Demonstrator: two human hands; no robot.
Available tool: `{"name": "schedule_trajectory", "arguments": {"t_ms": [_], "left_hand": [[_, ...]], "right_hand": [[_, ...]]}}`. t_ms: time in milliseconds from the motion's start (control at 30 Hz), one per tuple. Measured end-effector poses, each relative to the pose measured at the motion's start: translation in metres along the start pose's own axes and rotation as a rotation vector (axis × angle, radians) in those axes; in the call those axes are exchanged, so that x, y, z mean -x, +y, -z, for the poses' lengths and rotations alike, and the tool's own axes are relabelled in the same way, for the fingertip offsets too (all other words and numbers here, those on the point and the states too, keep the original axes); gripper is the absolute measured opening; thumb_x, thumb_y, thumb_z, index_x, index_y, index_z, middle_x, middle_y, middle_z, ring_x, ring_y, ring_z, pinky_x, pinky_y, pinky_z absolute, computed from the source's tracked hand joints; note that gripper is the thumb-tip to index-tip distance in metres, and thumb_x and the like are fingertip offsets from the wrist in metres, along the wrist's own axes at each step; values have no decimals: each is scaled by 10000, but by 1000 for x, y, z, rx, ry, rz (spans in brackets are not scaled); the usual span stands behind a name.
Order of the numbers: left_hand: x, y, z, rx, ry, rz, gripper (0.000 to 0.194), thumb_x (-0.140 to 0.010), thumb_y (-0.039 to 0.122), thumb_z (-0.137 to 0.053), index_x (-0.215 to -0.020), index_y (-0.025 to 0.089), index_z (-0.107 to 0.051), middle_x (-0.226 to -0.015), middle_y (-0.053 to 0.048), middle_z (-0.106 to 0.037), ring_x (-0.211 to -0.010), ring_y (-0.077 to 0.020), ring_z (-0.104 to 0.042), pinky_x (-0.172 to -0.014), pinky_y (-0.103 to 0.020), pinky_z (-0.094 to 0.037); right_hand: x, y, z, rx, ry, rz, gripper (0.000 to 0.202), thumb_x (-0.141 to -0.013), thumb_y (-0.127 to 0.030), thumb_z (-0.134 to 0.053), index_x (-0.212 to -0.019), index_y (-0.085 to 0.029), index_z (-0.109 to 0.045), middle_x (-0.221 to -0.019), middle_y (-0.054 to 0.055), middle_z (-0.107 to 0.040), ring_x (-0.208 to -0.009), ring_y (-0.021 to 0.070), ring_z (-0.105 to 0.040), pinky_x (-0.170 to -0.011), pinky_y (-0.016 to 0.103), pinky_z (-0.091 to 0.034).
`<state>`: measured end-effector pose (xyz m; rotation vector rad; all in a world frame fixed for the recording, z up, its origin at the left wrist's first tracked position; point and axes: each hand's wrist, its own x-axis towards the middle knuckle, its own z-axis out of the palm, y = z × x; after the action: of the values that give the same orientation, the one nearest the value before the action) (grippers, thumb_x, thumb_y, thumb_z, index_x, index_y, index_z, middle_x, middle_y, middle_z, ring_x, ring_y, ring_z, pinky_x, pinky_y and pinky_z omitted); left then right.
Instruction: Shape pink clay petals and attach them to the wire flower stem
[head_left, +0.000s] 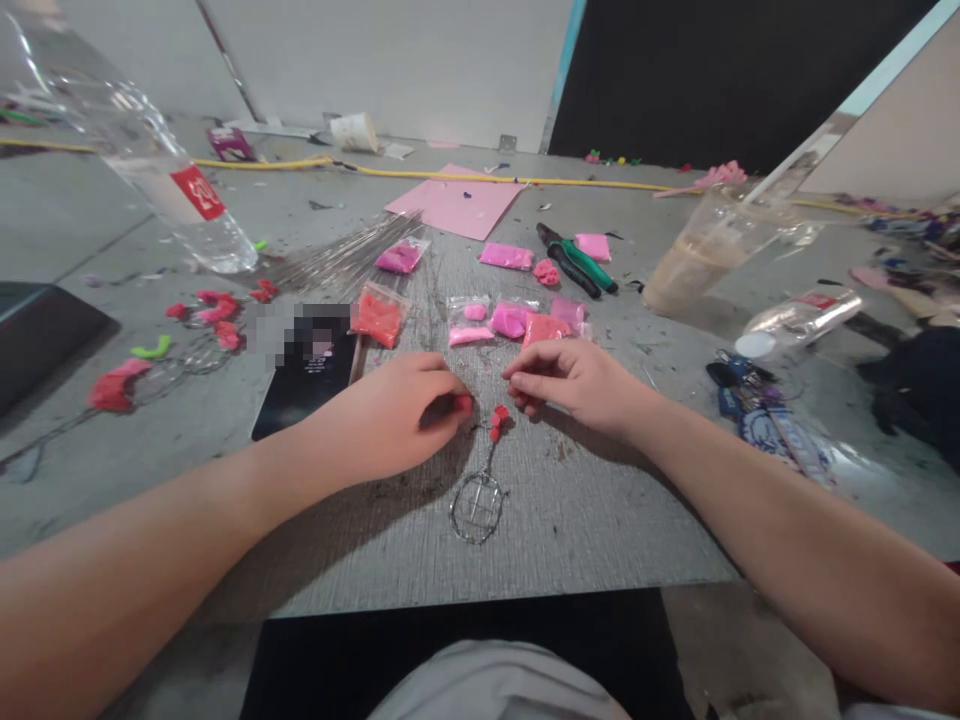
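My left hand is closed just above the table, its fingers curled in. A reddish patch shows at its fingertips, too small to name. Facing it across a narrow gap, my right hand pinches thumb against forefinger; whatever lies between them is hidden. Between and below the hands lies a small wire piece shaped like a racket, its round frame crossed by thin wires. Red clay sits on the tip of its handle. Small bags of pink clay and a bag of orange-red clay lie just beyond the hands.
A phone lies by my left forearm, near thin wires and a water bottle. Green-handled pliers, a drink cup and another bottle stand or lie right. Pink paper and a yellow cable are farther back.
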<state>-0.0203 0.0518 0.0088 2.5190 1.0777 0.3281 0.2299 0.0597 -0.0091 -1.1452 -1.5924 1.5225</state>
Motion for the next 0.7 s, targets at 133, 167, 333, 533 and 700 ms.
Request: {"name": "schedule_trajectory", "arguments": {"t_ms": [133,167,333,533,700], "left_hand": [[0,-1,2,30,54,50,150,-896,340,-646,-885,193,-669,-884,-62,-704,-854,-236,-670,-770,-359,-498],[1,-2,2,67,76,94,134,-874,331,-669,-873,199,-646,-857,-51,-715,-811,-223,-676,-740,-344,-500],[1,-4,5,305,215,223,164,-891,349,-690,-939,201,-637,-870,-48,-766,-788,-202,-723,-723,-315,-539],[-1,-7,5,368,165,190,225,-901,282,-651,-1073,186,-760,-996,-66,-811,-906,-229,-746,-835,-349,-556],[-1,-12,4,373,171,167,179,-926,265,-597,-901,208,-766,-793,-28,-771,-727,-193,-699,-698,-313,-523]], "right_hand": [[1,0,0,52,32,14,191,-871,-367,-773,-897,-187,-714,-739,9,-685,-639,133,-631,-614,300,-523],[1,-1,1,106,34,31,190,-881,-374,-761,-895,-191,-713,-734,8,-679,-645,140,-630,-622,309,-515],[-3,-11,3,438,120,229,134,-927,-335,-686,-884,-213,-720,-801,20,-694,-721,162,-619,-687,335,-478],[-32,-38,3,577,203,276,183,-936,-365,-667,-872,-199,-714,-787,37,-700,-706,171,-605,-674,345,-473],[-85,-57,17,765,264,216,74,-901,-243,-688,-896,-182,-730,-935,83,-757,-838,199,-665,-800,357,-513]]}}
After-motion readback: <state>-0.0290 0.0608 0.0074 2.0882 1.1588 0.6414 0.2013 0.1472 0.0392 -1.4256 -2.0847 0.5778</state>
